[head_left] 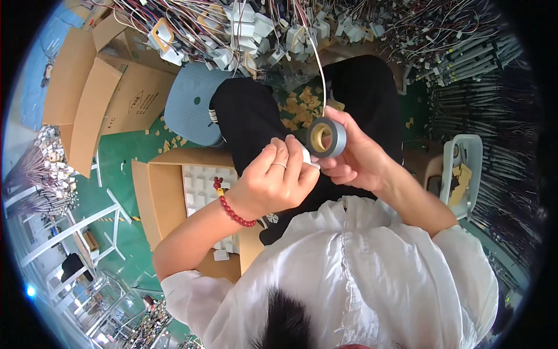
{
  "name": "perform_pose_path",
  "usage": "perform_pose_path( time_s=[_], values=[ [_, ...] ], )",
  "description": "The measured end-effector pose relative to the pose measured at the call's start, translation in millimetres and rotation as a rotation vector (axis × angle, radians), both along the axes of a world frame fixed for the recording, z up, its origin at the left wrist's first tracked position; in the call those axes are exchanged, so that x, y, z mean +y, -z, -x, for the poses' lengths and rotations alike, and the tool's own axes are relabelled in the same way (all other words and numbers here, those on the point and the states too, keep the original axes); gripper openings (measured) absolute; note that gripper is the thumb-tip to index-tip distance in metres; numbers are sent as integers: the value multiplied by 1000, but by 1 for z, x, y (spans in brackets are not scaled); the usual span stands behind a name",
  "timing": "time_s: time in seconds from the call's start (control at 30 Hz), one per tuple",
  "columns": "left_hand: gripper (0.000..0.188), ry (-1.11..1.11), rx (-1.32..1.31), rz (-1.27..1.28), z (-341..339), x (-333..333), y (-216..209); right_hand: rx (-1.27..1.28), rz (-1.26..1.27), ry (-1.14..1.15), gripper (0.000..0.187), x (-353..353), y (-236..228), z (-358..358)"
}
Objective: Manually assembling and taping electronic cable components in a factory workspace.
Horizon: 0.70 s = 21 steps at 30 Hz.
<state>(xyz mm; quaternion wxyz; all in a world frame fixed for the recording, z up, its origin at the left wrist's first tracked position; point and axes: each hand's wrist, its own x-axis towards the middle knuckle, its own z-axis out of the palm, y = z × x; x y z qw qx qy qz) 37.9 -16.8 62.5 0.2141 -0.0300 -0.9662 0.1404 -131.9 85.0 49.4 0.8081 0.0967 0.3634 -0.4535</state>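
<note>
White blouse [360, 262] lowest | right hand [360, 154] grips grey tape roll [326, 137] | left hand [273, 183] pinches white connector [309, 158] beside it

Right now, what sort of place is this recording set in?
Probably a factory floor for wiring assembly. Heaps of wire harnesses with white plastic connectors fill the bench, an open brown cardboard box holds small white parts, and the right hand holds a grey roll of tape beside the left hand.
</note>
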Motion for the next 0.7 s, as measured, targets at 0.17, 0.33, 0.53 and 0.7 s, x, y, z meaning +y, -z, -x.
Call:
perform_pose_path(
  time_s=[0.17,0.33,0.53,0.7],
  values=[
    [20,-2,32,-34,-4,-4,3,-307,202,47,80,10,18,4],
    [16,-31,92,-741,-7,-10,9,19,568,24,43,21,8,9],
    [22,-179,174,-1466,-18,7,18,734,793,-4,26,21,17,44],
    [24,-156,146,-1733,-15,12,18,1085,1207,-357,59,-13,-13,38]
  ],
)
